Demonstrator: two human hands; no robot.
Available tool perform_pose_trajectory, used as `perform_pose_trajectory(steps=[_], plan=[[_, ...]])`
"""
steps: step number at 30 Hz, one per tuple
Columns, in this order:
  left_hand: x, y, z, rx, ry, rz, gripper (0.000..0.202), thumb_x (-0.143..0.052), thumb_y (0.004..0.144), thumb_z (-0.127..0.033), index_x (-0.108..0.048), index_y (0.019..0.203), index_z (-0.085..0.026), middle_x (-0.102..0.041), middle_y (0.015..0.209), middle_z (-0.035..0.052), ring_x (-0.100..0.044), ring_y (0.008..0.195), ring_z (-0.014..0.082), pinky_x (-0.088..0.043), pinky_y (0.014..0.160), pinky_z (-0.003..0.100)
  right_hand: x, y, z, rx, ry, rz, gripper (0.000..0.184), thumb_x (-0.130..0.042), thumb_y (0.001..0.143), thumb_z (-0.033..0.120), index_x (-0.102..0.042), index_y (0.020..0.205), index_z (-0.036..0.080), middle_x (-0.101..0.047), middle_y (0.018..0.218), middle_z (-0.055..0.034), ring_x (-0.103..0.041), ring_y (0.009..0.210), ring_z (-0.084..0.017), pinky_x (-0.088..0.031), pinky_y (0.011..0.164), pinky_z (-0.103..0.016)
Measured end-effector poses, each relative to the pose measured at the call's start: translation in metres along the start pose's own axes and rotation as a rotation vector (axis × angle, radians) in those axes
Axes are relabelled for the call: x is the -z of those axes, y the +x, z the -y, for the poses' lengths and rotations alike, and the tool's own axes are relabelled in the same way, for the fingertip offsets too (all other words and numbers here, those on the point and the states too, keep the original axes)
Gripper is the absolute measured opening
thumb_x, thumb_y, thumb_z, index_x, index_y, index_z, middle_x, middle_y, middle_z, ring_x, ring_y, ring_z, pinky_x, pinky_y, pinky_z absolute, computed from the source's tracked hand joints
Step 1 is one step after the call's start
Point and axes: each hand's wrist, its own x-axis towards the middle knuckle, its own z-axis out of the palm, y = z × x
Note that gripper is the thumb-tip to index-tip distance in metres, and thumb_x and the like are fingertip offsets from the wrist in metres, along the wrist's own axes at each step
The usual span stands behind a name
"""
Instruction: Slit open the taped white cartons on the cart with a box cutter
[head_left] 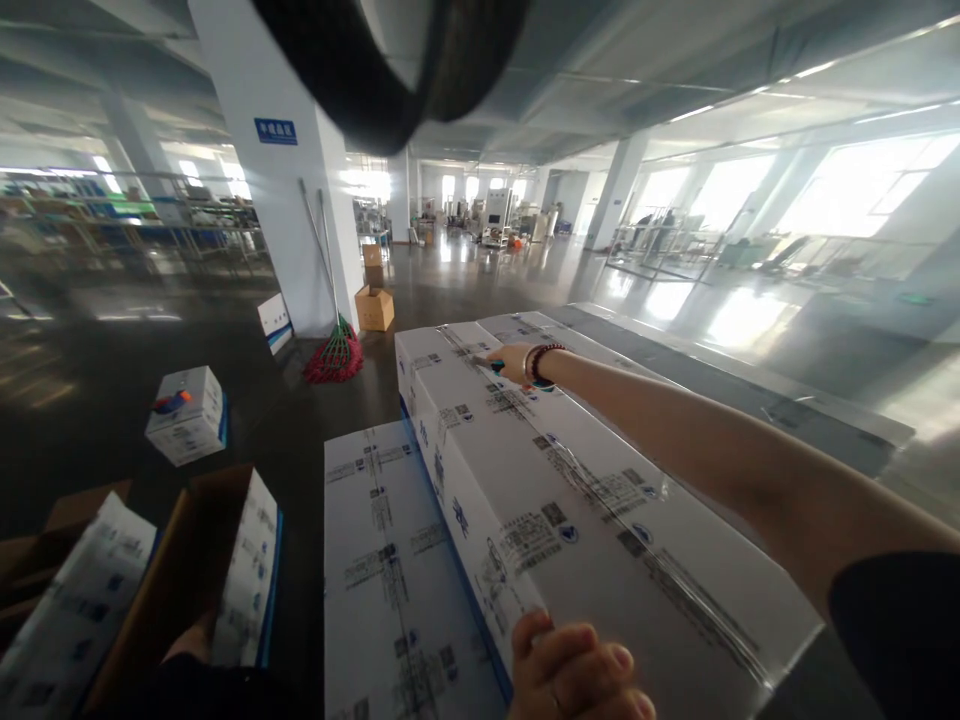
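A long white printed carton [570, 500] lies in front of me, sealed down its length with clear tape. My right arm stretches along its top. My right hand [516, 362] is closed at the far end on a small blue tool [496, 366] whose kind I cannot make out. A beaded bracelet sits on that wrist. At the bottom of the view, my left hand [576, 668] has its fingers curled together against the carton's near end. A second, lower white carton [379, 560] lies alongside on the left.
Open brown cartons with white flaps [187, 570] stand at the lower left. On the dark floor sits a small white box [187, 415] with a tape dispenser on it. A red broom [335, 355] and a brown box [374, 307] stand by a white pillar [289, 200]. A grey conveyor [750, 400] runs on the right.
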Motion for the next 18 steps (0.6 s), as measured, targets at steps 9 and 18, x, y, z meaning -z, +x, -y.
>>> perform_pose_trajectory(steps=[9, 18], plan=[[0.016, 0.035, -0.002, -0.011, -0.038, -0.051, 0.045, -0.032, 0.088, -0.056, -0.056, 0.103, -0.021, -0.069, 0.091, 0.0055, -0.057, 0.105, 0.0201, -0.033, 0.102, 0.038, -0.025, -0.063, -0.010, 0.030, 0.054, 0.062, 0.051, -0.040, 0.087, 0.006, -0.043, 0.137, 0.012, -0.062, 0.117, -0.0169, -0.069, 0.073, -0.022, -0.053, 0.057, -0.028], [0.018, 0.037, 0.001, -0.020, 0.042, -0.042, 0.042, -0.031, 0.089, -0.052, -0.055, 0.102, -0.020, -0.067, 0.095, 0.0077, -0.057, 0.106, 0.0216, -0.036, 0.096, 0.039, -0.039, -0.134, -0.016, 0.104, -0.022, 0.061, 0.048, -0.040, 0.088, 0.007, -0.044, 0.136, 0.010, -0.063, 0.117, -0.0183, -0.068, 0.073, -0.020, -0.051, 0.057, -0.027]])
